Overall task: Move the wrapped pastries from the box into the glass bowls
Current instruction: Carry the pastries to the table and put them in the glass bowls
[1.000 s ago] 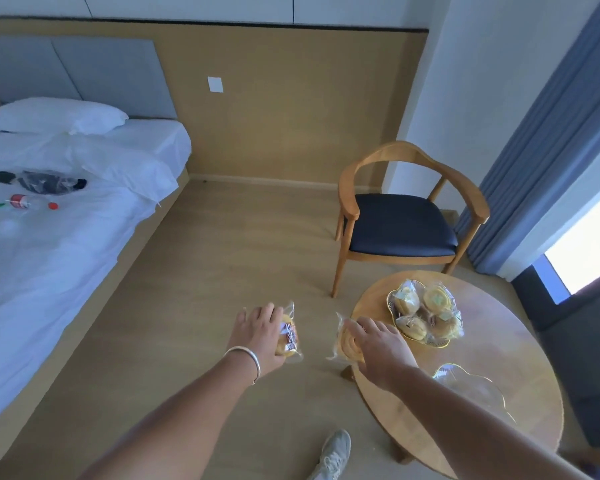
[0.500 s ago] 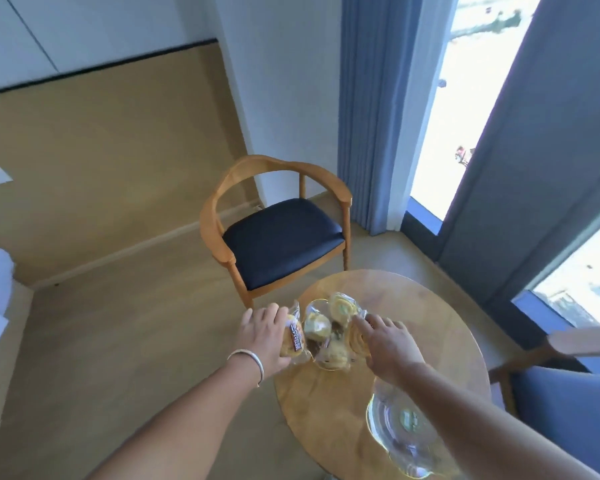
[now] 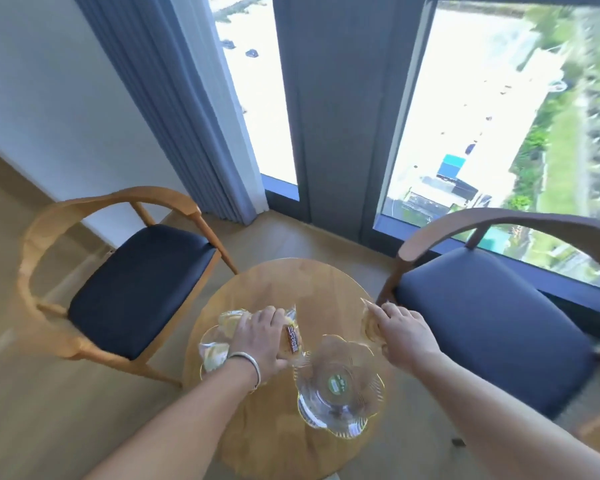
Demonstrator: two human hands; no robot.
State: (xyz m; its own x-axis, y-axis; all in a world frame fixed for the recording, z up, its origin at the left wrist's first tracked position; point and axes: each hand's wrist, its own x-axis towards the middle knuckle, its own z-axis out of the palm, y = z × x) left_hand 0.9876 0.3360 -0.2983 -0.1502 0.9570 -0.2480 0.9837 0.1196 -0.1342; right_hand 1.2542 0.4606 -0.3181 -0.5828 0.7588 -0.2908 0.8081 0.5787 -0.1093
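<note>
On the round wooden table [image 3: 284, 285] stand two scalloped glass bowls. The left bowl [image 3: 211, 341] holds several wrapped pastries and is partly hidden under my left hand [image 3: 262, 337], which grips a wrapped pastry [image 3: 291, 339] with a red-brown label just right of that bowl. The right bowl [image 3: 340, 384] has only a green sticker at its bottom. My right hand [image 3: 404, 336] holds another wrapped pastry [image 3: 369, 327] above the table's right edge, beyond the right bowl. The box is not in view.
A wooden armchair with a dark seat [image 3: 136, 285] stands left of the table, and a second one [image 3: 492, 323] stands to its right. Blue curtains [image 3: 174, 109] and tall windows [image 3: 482, 126] lie behind.
My view has swung right, from the bed past the left chair to the window. Both hands, each carrying a pastry, have come over the table; my right hand has moved apart to the right.
</note>
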